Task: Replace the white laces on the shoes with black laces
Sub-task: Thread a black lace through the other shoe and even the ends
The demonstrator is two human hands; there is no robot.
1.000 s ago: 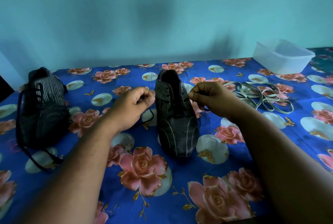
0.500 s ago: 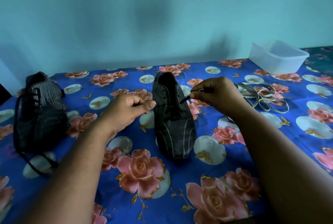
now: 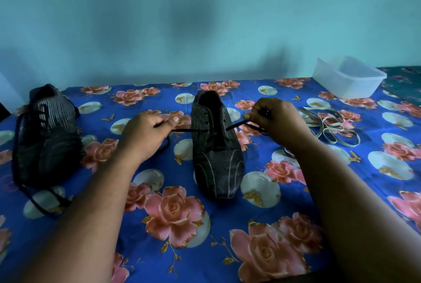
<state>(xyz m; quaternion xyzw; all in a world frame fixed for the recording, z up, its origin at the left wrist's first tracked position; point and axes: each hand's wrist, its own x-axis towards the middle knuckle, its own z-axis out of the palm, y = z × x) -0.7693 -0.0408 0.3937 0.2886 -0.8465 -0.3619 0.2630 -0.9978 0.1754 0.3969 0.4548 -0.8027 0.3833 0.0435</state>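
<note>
Head view: dark striped shoe (image 3: 216, 146) stands mid-surface on the blue rose-print cloth (image 3: 177, 214).
Left hand (image 3: 143, 132): fingers pinch one end of the thin black lace (image 3: 189, 130).
Right hand (image 3: 275, 121): fingers pinch the other end.
Second dark shoe (image 3: 47, 136): far left, black-laced.
Loose white laces (image 3: 330, 127): heaped right of the right hand.

A dark striped shoe (image 3: 216, 146) stands in front of me on the flowered tabletop (image 3: 177, 225), toe toward me. My left hand (image 3: 145, 130) pinches one end of the black lace (image 3: 189, 130), pulled out to the left of the eyelets. My right hand (image 3: 275, 121) pinches the other end, drawn out to the right. A second dark shoe (image 3: 47, 136), laced in black, sits well to the left. The white laces (image 3: 330, 130) lie in loose loops just beyond my right hand, near a clear plastic tub (image 3: 348, 79).
</note>
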